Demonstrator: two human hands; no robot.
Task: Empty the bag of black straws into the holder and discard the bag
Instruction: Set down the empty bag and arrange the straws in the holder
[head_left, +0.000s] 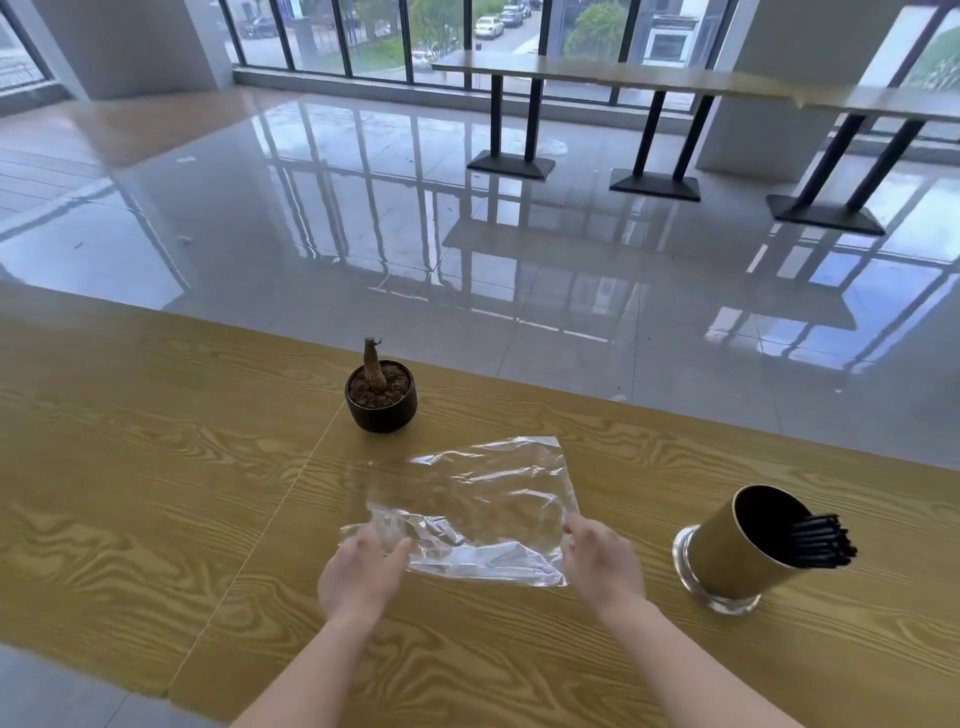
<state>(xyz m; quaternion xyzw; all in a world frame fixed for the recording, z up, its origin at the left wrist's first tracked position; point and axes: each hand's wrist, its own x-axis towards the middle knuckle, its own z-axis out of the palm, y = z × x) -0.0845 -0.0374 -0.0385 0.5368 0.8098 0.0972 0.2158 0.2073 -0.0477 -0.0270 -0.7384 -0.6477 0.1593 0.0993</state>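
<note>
Empty bag (483, 499) lies flat on table (130, 467), between plant pot (381, 405) and holder (737, 551) (black straws (826, 540) already inside); left hand (358, 566) fingers curled on near-left corner; right hand (602, 561) at near-right edge, fingers hidden, cannot tell; film looks light, floppy, slippery; bunch it from the corners.

A yellow-brown wood-grain surface (130, 467) runs across the foreground, and beyond its far edge lies a glossy grey tiled floor (363, 234) that mirrors daylight and window frames. Tall dark-framed windows (384, 36) line the far wall, with greenery and parked cars (488, 26) outside and a white square pillar (130, 41) at the left. In front of the glass, long wood-topped tables (571, 75) stand on black pedestal legs with flat bases.
</note>
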